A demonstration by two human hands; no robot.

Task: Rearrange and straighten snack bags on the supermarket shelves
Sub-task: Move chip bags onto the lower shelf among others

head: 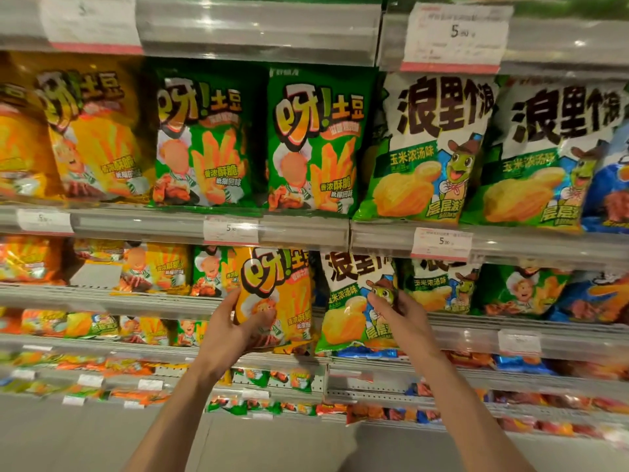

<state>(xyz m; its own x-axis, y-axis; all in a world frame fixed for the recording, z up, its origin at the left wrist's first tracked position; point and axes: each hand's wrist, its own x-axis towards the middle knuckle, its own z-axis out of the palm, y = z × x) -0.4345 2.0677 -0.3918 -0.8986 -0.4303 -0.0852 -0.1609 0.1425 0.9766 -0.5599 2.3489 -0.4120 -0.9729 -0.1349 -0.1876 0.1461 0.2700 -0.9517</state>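
An orange potato-stick bag (275, 294) stands upright in front of the second shelf. My left hand (235, 327) grips its lower left side, thumb on the front. Beside it a white-and-green corn-soup chip bag (354, 301) stands upright. My right hand (396, 311) holds this bag's right edge with the fingers curled round it. The two bags nearly touch. Green potato-stick bags (313, 144) and more white-and-green chip bags (425, 148) stand in a row on the shelf above.
Orange bags (92, 131) fill the upper shelf's left end. The second shelf (153, 296) holds mixed orange and green bags lying back, with a gap (95, 274) at left. Price tags (440, 243) hang on the shelf rails. Lower shelves hold several small packs above the grey floor (85, 437).
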